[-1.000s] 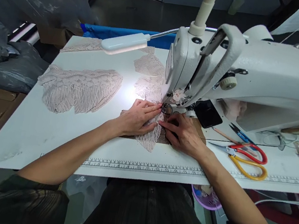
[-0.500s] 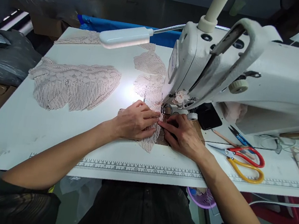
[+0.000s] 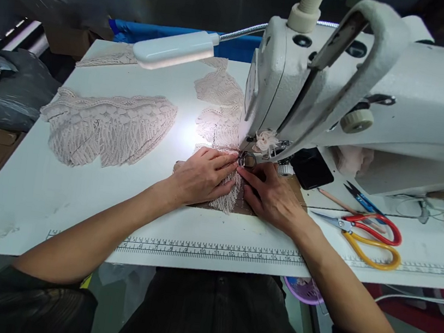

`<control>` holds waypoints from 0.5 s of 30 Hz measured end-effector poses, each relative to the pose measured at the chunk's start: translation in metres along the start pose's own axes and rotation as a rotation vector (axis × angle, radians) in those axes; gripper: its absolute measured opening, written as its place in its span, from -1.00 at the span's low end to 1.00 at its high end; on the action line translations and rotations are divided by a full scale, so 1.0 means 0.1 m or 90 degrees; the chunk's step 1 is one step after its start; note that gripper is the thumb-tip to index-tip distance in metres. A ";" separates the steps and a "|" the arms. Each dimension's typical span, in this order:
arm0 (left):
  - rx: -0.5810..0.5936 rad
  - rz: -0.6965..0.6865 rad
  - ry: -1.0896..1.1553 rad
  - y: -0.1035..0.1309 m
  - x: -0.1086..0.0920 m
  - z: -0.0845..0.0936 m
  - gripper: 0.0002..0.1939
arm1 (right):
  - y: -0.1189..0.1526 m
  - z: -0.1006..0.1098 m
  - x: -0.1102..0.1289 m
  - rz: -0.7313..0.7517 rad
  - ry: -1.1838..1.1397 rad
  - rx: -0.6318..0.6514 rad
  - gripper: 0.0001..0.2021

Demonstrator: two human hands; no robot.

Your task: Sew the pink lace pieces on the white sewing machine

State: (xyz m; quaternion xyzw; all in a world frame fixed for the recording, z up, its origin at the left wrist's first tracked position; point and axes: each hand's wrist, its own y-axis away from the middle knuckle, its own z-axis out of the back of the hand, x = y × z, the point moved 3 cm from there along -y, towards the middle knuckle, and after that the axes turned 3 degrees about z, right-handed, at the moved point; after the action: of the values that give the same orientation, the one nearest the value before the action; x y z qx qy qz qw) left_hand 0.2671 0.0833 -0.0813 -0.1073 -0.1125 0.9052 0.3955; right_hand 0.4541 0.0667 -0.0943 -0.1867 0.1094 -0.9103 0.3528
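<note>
A strip of pale pink lace (image 3: 226, 196) lies over a brown plate at the foot of the white sewing machine (image 3: 275, 80). My left hand (image 3: 207, 175) rests flat on the lace, its fingers slightly spread and their tips beside the presser foot (image 3: 246, 160). From the right, my right hand (image 3: 270, 192) reaches in with bent fingers; its index fingertip presses on the lace edge just in front of the foot. The needle is hidden by the machine's parts. More lace (image 3: 217, 124) extends behind the foot.
A larger lace piece (image 3: 112, 126) lies on the left of the table (image 3: 93, 231). On the right are scissors (image 3: 372, 240), blue snips (image 3: 361, 200), a pencil (image 3: 336, 201) and a black phone (image 3: 313, 169). A lamp (image 3: 176, 49) hangs over the back.
The lace has moved away from me toward the machine, and less of it hangs in front. Both hands have shifted slightly forward with it. The camera view has shifted a little.
</note>
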 end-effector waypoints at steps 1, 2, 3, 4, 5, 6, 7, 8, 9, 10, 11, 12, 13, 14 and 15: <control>-0.006 0.007 -0.001 -0.01 0.00 0.00 -0.62 | 0.00 0.00 0.00 0.000 0.001 0.002 -0.61; -0.011 0.015 -0.002 -0.02 -0.01 -0.01 -0.62 | 0.01 0.00 0.00 0.002 0.002 0.007 -0.62; -0.015 0.023 -0.003 -0.03 0.00 -0.01 -0.62 | 0.02 0.00 0.01 0.004 0.002 0.012 -0.63; -0.018 0.030 -0.004 -0.04 0.00 -0.01 -0.61 | 0.02 0.00 0.01 0.006 0.002 0.017 -0.64; -0.020 0.037 -0.002 -0.05 0.01 -0.01 -0.62 | 0.02 0.00 0.01 0.006 0.002 0.021 -0.64; -0.020 0.044 0.001 -0.05 0.01 -0.02 -0.62 | 0.02 0.00 0.02 0.002 0.000 0.023 -0.64; -0.019 0.049 0.007 -0.05 0.02 -0.03 -0.62 | 0.02 0.00 0.01 -0.003 -0.001 0.024 -0.64; -0.019 0.054 0.014 -0.05 0.03 -0.04 -0.62 | 0.02 -0.01 0.01 -0.009 -0.003 0.025 -0.63; -0.020 0.059 0.023 -0.05 0.04 -0.05 -0.63 | 0.01 -0.01 0.01 -0.015 -0.005 0.028 -0.63; -0.022 0.062 0.035 -0.05 0.05 -0.05 -0.64 | 0.01 -0.01 0.01 -0.018 -0.006 0.031 -0.62; -0.027 0.064 0.048 -0.05 0.05 -0.05 -0.65 | 0.00 -0.02 0.00 -0.019 -0.006 0.033 -0.62; -0.034 0.064 0.061 -0.05 0.05 -0.05 -0.66 | 0.00 -0.02 0.00 -0.017 -0.006 0.034 -0.61; -0.044 0.063 0.073 -0.05 0.06 -0.04 -0.67 | 0.00 -0.02 0.00 -0.016 -0.004 0.033 -0.61; -0.058 0.065 0.081 -0.06 0.06 -0.03 -0.68 | -0.01 -0.02 0.00 -0.017 -0.001 0.028 -0.61; -0.078 0.074 0.081 -0.07 0.08 -0.01 -0.69 | -0.01 -0.02 0.00 -0.019 0.004 0.023 -0.61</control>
State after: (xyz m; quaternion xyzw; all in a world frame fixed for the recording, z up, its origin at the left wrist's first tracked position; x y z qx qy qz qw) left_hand 0.2669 0.0939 -0.0809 -0.1948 -0.1360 0.9094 0.3415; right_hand 0.4528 0.0672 -0.0957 -0.1791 0.0910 -0.9179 0.3422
